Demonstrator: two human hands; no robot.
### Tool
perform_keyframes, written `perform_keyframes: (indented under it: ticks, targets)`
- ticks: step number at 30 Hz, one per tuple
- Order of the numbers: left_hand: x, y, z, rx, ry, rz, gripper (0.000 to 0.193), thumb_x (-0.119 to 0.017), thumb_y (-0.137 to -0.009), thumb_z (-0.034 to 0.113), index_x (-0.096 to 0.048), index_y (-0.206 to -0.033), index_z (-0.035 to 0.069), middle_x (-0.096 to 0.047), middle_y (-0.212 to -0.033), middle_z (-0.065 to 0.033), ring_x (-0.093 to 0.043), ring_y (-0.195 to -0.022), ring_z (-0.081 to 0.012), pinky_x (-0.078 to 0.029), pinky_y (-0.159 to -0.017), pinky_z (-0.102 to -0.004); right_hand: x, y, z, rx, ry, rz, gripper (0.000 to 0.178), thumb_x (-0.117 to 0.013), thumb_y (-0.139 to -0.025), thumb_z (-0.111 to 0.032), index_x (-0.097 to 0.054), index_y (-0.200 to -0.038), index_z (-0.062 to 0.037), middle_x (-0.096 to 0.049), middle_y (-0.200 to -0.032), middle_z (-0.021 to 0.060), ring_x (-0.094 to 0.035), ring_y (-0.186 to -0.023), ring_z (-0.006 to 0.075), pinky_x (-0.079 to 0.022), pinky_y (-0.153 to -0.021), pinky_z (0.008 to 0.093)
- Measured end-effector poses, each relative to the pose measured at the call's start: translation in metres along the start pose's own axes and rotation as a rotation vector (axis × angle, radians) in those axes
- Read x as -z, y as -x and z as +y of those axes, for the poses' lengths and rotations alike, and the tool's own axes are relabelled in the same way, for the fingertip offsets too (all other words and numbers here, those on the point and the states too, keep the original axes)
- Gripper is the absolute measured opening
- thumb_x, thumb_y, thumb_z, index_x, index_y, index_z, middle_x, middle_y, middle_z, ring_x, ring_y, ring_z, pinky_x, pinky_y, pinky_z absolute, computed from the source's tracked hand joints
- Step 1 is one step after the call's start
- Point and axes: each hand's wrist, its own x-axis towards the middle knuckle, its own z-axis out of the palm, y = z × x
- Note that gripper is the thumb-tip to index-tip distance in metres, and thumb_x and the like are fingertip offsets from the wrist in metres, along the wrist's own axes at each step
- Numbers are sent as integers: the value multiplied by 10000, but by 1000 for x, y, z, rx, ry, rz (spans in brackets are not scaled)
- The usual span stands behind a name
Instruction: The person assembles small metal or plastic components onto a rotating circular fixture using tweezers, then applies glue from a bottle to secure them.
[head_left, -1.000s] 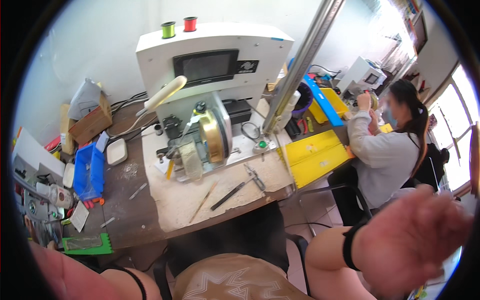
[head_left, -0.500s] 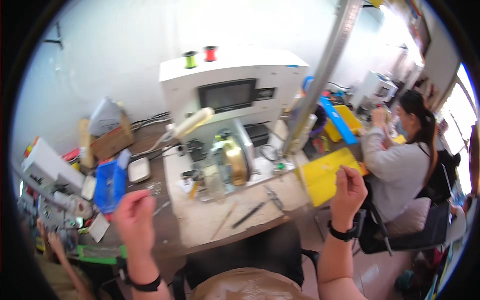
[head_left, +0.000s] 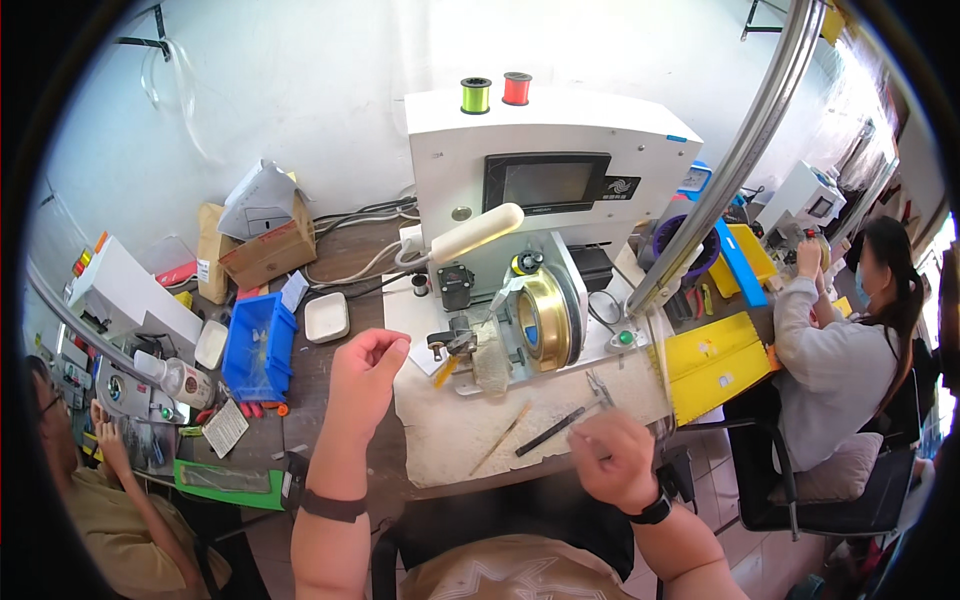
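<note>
I sit at a brown workbench (head_left: 330, 470) facing a white winding machine (head_left: 550, 130) that has a dark screen (head_left: 545, 183) and a brass-coloured wheel (head_left: 545, 320). My left hand (head_left: 365, 378) is raised over the bench just left of the machine's base, fingers curled, thumb against the fingertips. My right hand (head_left: 610, 458) is a closed fist at the front edge of a pale cloth mat (head_left: 450, 435). I see nothing held in either hand. A black pen-like tool (head_left: 548, 432) and a thin wooden stick (head_left: 500, 442) lie on the mat between my hands.
A blue bin (head_left: 258, 345), a small white tray (head_left: 327, 317) and a cardboard box (head_left: 265, 250) stand to the left. Yellow trays (head_left: 712, 365) and a slanted metal pole (head_left: 740, 150) are to the right. One person (head_left: 830, 350) works at right, another (head_left: 90, 500) at lower left.
The view has swung down and closer to the bench. My left hand has moved right toward the machine. My right hand has dropped from the yellow tray to the mat's front edge and closed.
</note>
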Motion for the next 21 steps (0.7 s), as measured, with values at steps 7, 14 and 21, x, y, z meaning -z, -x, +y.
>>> perform_keyframes:
  ticks: [7, 14, 21]
  targets:
    - [-5, -35, 2, 97, 9, -174, 184, -695, -963, 144, -719, -1059, -12, -692, -949, -6, -588, -873, -76, -462, -819, -239, -33, 9, -12, -28, -99, -103, 160, -774, -784, -2, -721, -928, -47, -705, -820, 104, -685, -698, 278, -545, -597, 353]
    - [-22, -48, 12, 176, -51, -323, 193, -694, -957, 131, -735, -1072, -19, -711, -953, -21, -597, -899, -79, -470, -828, -246, -58, 9, -22, -109, -193, -120, 176, -770, -790, 10, -720, -953, -34, -702, -822, 110, -683, -697, 275, -539, -593, 350]
    - [-23, -56, 14, 10, -95, -370, 177, -672, -966, 90, -737, -1087, -23, -710, -922, -6, -586, -852, -70, -493, -781, -270, -72, 7, -24, -183, -212, -103, 183, -777, -789, 9, -719, -958, -26, -706, -835, 116, -690, -709, 277, -547, -607, 347]
